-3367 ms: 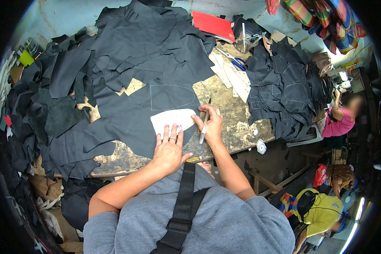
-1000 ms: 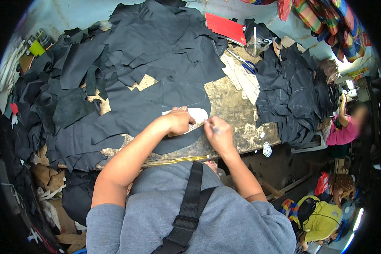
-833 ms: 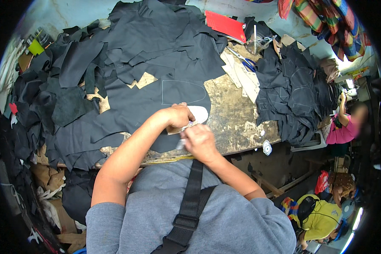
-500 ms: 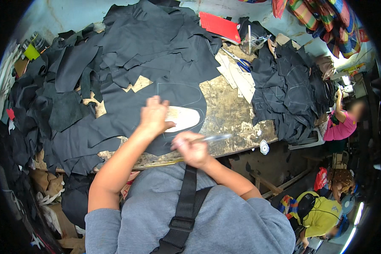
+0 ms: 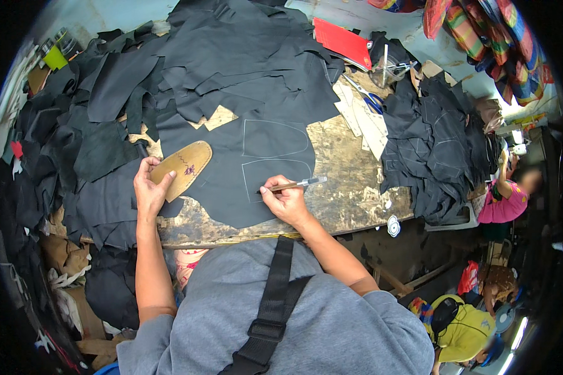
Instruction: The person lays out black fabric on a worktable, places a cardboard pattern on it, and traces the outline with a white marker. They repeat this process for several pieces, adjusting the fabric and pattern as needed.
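My left hand pinches a tan sole-shaped template between thumb and fingers. The template has purple marks and is tilted, rounded end up, above the left part of a black leather sheet. Two pale outlines, each straight at one end and rounded at the other, lie one above the other on that sheet. In my right hand is a slim pen, gripped at its brown part with its clear end pointing right. This hand rests at the lower outline and covers part of it.
Black leather pieces heap up at the back and left, with another pile to the right. Pale templates, blue-handled scissors, a red folder and a pen container sit behind the worn table. Other people are at far right.
My left hand has lifted the template off the leather and moved it left, its tan side now showing instead of white. The lower outline is uncovered. My right hand has moved slightly up with the pen.
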Demonstrator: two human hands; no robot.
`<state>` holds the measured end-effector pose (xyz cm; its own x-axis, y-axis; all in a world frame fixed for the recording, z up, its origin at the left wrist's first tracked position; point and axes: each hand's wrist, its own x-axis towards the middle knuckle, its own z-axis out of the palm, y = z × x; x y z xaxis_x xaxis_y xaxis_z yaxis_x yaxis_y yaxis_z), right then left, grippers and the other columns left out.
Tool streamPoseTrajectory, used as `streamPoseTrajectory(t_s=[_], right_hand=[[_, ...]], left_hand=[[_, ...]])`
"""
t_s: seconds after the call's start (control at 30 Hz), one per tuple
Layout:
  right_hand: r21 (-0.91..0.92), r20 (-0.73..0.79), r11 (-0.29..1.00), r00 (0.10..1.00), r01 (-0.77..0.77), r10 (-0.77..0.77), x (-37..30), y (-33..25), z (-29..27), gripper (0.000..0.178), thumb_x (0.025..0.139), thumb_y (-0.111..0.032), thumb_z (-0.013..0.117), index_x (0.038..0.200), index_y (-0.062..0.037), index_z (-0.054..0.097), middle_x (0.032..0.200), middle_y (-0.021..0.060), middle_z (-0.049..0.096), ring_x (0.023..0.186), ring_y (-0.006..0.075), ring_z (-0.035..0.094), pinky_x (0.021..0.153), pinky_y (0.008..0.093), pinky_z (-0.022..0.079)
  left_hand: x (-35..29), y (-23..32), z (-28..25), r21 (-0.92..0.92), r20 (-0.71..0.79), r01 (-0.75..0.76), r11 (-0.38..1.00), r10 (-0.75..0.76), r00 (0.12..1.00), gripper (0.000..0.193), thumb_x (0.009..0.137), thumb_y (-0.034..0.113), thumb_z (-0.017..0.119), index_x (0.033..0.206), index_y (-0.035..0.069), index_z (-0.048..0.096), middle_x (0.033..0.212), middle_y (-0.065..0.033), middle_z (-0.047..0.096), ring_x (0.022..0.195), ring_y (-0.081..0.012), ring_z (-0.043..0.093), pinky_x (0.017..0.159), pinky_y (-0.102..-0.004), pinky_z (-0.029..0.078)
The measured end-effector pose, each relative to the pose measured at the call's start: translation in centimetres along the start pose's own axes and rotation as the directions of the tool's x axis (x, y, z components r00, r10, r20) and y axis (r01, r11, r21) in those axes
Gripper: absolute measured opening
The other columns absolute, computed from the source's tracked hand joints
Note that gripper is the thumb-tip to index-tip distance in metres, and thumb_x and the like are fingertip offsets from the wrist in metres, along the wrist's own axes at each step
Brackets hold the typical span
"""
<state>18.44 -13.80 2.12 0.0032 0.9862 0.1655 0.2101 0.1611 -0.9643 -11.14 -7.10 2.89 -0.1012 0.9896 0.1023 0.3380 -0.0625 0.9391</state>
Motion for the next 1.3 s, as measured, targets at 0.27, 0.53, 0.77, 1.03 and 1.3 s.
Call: streamPoseTrajectory(t_s=[0.27, 0.53, 0.77, 1.03, 1.3], right_hand=[[-0.145, 0.056, 0.974, 0.984, 0.174, -0.167, 0.3, -0.3, 0.0, 0.009, 0.08, -0.004, 0.065, 0.076, -0.001, 0.058, 0.062, 0.0022, 0.055, 0.049, 0.0058, 0.049, 0.045, 0.0213, 0.039], [-0.161, 0.094, 0.974, 0.985, 0.156, -0.142, 0.2, -0.2, -0.4, 0.009, 0.077, -0.005, 0.066, 0.074, -0.0011, 0.058, 0.063, 0.0066, 0.057, 0.053, 0.017, 0.056, 0.048, 0.0281, 0.043], [-0.127, 0.033, 0.989, 0.997, 0.08, -0.076, 2.2, 0.0, -1.1, 0.016, 0.079, -0.005, 0.064, 0.067, 0.0009, 0.057, 0.062, 0.0049, 0.058, 0.05, 0.0104, 0.052, 0.046, 0.0245, 0.04], [-0.179, -0.082, 0.97, 0.98, 0.165, -0.182, 8.7, 1.7, 0.3, 0.011, 0.081, -0.007, 0.064, 0.076, 0.0007, 0.057, 0.057, 0.0036, 0.056, 0.05, 0.0067, 0.05, 0.047, 0.0234, 0.039], [-0.136, 0.048, 0.989, 0.996, -0.063, 0.07, 8.5, 0.5, -0.4, 0.01, 0.081, -0.008, 0.063, 0.076, -0.0002, 0.06, 0.056, 0.0002, 0.055, 0.046, 0.0049, 0.048, 0.043, 0.0237, 0.037]], left_hand=[[0.3, -1.3, -0.6, -0.147, 0.051, -0.01, 0.989, 0.018, 0.999, 0.027, 0.073, -0.003, 0.067, 0.094, 0.002, 0.05, 0.107, -0.0102, 0.057, 0.096, -0.0123, 0.053, 0.085, -0.0246, 0.042], [0.3, -1.5, -0.6, -0.12, 0.059, -0.002, 0.993, 0.009, 0.998, 0.027, 0.076, -0.003, 0.066, 0.098, 0.003, 0.05, 0.106, -0.008, 0.056, 0.096, -0.0122, 0.053, 0.086, -0.025, 0.043], [0.2, -0.8, -0.5, -0.044, 0.034, -0.012, 0.999, 0.014, 0.999, 0.028, 0.075, -0.003, 0.066, 0.097, 0.003, 0.049, 0.106, -0.0092, 0.057, 0.097, -0.0135, 0.054, 0.087, -0.0262, 0.042], [0.1, -0.9, -0.5, -0.088, 0.02, 0.024, 0.996, -0.022, 1.0, 0.027, 0.073, -0.004, 0.066, 0.094, 0.002, 0.05, 0.108, -0.0128, 0.058, 0.096, -0.0129, 0.055, 0.084, -0.0255, 0.043], [-0.1, 0.8, -0.4, 0.005, -0.14, 0.086, 0.996, -0.084, 0.987, 0.025, 0.074, -0.003, 0.066, 0.094, 0.002, 0.051, 0.091, -0.006, 0.059, 0.083, -0.0113, 0.056, 0.074, -0.0234, 0.045]])
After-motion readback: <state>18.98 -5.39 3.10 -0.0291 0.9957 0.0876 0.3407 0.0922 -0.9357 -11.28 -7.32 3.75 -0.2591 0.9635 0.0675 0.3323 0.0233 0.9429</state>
